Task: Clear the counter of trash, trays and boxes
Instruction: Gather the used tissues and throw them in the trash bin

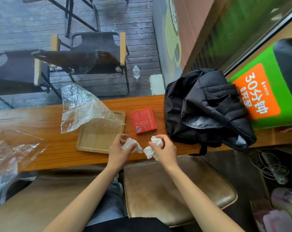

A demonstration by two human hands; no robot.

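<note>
On the wooden counter (41, 118) my left hand (119, 149) grips a crumpled white tissue (132, 145) at the near right corner of a wooden tray (98, 139). My right hand (163, 149) grips a second crumpled white tissue (149, 150) close beside it. The two tissues almost touch. A clear plastic wrapper (81, 108) lies over the tray's far left part and stands up behind it. A small red box (143, 120) lies flat just right of the tray, beyond my hands.
A black backpack (207, 106) fills the counter's right part, against a green and orange power-bank stand (262, 92). Another clear plastic bag (9, 153) hangs over the counter's near left edge. Brown leather stool seats (167, 186) sit below me. Chairs stand beyond the window.
</note>
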